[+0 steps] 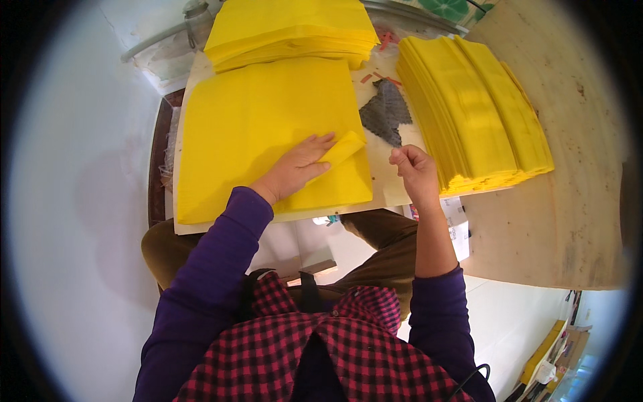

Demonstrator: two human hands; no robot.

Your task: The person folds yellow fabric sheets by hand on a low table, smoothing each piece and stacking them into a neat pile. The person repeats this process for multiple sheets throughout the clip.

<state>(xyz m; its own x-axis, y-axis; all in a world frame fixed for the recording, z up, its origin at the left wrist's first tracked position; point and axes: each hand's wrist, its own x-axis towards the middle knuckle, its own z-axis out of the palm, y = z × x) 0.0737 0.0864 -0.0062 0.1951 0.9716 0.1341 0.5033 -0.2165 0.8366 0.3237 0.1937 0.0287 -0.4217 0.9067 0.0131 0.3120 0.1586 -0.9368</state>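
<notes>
Yellow sheet (254, 114): flat, under the left fingers, a curled fold (345, 149) against them. Folded yellow stack (479, 107): right of the right fingers. Yellow pile (291, 27): beyond the left fingers. Dark grey cloth (386, 110): beyond the right fingers. Left hand (295, 167): fingers nearly together, thumb apart. Right hand (416, 173): fingers curled to thumb; cannot tell whether pinching anything.

We cannot see the palm of the bare left hand (295, 166), turned down and covering part of the broad yellow fabric-like sheet (254, 120). We cannot tell whether the bare right hand (414, 167), its fingers curled in, holds anything. The upper edge cuts off the rear stack of yellow sheets (288, 27) and the green leaf-patterned material (447, 8). The right forearm partly hides the white printed box (459, 231), and the small white object (546, 372) at lower right is too blurred for us to identify.
</notes>
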